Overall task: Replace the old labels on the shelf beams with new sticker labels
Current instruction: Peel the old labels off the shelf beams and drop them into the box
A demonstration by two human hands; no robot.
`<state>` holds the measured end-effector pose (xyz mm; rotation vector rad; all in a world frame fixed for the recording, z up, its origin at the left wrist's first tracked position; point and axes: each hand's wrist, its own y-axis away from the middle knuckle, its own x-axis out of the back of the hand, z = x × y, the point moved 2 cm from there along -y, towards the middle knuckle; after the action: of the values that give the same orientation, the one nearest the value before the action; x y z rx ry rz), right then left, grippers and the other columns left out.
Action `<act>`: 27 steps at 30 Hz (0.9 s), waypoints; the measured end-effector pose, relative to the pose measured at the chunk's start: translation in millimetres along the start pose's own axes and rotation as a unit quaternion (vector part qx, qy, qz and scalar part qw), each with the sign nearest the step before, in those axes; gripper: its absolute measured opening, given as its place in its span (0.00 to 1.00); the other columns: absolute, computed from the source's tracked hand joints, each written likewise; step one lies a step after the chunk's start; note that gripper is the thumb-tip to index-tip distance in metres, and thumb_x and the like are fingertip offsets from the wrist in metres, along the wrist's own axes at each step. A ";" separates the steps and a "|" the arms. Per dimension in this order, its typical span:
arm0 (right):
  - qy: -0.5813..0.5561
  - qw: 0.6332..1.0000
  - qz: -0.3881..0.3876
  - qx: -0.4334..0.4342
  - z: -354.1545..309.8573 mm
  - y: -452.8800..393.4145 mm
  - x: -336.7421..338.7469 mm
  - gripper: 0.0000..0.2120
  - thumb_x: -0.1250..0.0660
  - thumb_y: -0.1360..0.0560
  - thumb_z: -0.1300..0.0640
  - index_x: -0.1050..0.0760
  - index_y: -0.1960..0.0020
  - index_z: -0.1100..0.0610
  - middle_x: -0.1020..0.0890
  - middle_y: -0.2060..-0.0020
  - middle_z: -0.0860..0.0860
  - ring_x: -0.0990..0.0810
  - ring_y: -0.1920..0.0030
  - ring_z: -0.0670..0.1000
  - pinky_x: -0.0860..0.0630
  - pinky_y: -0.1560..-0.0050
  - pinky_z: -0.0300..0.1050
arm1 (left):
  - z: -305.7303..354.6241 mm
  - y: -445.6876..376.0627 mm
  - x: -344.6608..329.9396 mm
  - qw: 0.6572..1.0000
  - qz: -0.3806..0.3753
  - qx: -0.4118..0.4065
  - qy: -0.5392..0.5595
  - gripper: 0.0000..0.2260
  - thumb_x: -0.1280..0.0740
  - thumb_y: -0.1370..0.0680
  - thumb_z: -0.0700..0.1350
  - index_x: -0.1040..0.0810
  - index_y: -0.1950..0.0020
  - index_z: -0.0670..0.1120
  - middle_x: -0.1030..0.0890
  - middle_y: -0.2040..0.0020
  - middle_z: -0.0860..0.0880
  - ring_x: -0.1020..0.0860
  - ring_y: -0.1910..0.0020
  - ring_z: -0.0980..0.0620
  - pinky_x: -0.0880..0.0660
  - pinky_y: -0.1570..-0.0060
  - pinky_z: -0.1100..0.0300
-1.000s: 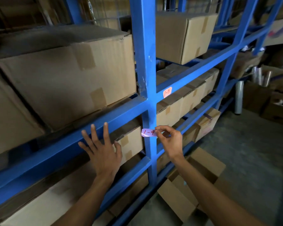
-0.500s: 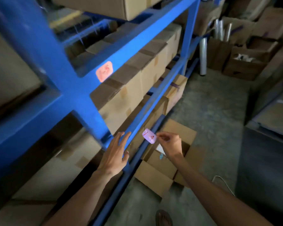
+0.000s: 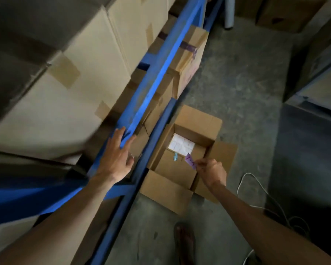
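Old label off the beam, held over the open box

The shelf (image 3: 46, 96) of taped cartons fills the left, its blue beam (image 3: 157, 69) slanting down toward the floor (image 3: 246, 92), where the open box (image 3: 199, 121) sits just beside the rack with white sheets (image 3: 182, 145) in its far corner. The left hand (image 3: 117, 159) rests on the beam, fingers straight and spread, holding nothing. The right hand (image 3: 212, 174) hangs over the box, its grip a tight thumb-and-finger pinch on the corner of a small pink label (image 3: 190, 161) marked in pen. Judging by the marking, this is the peeled old label and the step is discarding it. Next likely calls for releasing it into the box, then picking a fresh sticker, perhaps from those sheets.
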<state>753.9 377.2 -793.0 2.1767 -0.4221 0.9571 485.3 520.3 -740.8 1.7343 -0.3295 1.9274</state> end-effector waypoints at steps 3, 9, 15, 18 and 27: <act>0.060 0.998 -0.013 0.011 12.3 -31.2 -23.5 0.10 0.36 0.25 0.49 0.17 0.48 0.44 0.15 0.48 0.52 0.19 0.46 0.57 0.25 0.51 0.45 | -1.4 -5.3 -15.6 0.997 0.003 -0.001 -0.079 0.32 0.28 0.30 0.51 0.29 0.27 0.45 0.44 0.21 0.37 0.44 0.22 0.38 0.37 0.28 0.41; 0.133 0.988 -0.049 0.064 10.9 -67.4 -55.5 0.07 0.33 0.24 0.46 0.20 0.47 0.44 0.17 0.50 0.50 0.20 0.47 0.53 0.27 0.51 0.45 | -0.4 -5.9 -21.2 0.994 0.015 -0.004 -0.112 0.29 0.31 0.31 0.57 0.24 0.33 0.47 0.49 0.20 0.37 0.50 0.21 0.37 0.44 0.25 0.40; 0.239 0.963 -0.052 0.116 2.9 -88.5 -69.5 0.10 0.35 0.22 0.46 0.24 0.42 0.45 0.20 0.45 0.52 0.21 0.44 0.55 0.28 0.46 0.46 | -0.4 -6.3 -22.8 0.992 0.027 -0.006 -0.121 0.26 0.34 0.29 0.58 0.24 0.34 0.47 0.49 0.20 0.37 0.51 0.20 0.37 0.45 0.24 0.40; 0.280 0.949 -0.042 0.138 2.1 -96.4 -71.3 0.10 0.34 0.23 0.46 0.24 0.44 0.47 0.19 0.46 0.51 0.21 0.45 0.54 0.27 0.49 0.45 | -0.4 -6.8 -22.9 0.992 0.027 -0.003 -0.125 0.26 0.35 0.29 0.59 0.24 0.34 0.47 0.49 0.20 0.37 0.51 0.20 0.38 0.45 0.24 0.41; 0.329 0.936 -0.031 0.120 2.3 -107.3 -72.4 0.11 0.36 0.21 0.51 0.21 0.43 0.53 0.18 0.48 0.53 0.20 0.45 0.55 0.26 0.50 0.45 | 0.3 -7.1 -22.1 0.992 0.025 0.003 -0.126 0.26 0.34 0.29 0.58 0.24 0.35 0.48 0.49 0.20 0.37 0.51 0.20 0.38 0.45 0.24 0.40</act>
<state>764.2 450.9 -899.0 1.9002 0.0910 1.6823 490.3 521.3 -763.4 1.9951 -0.4623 1.7433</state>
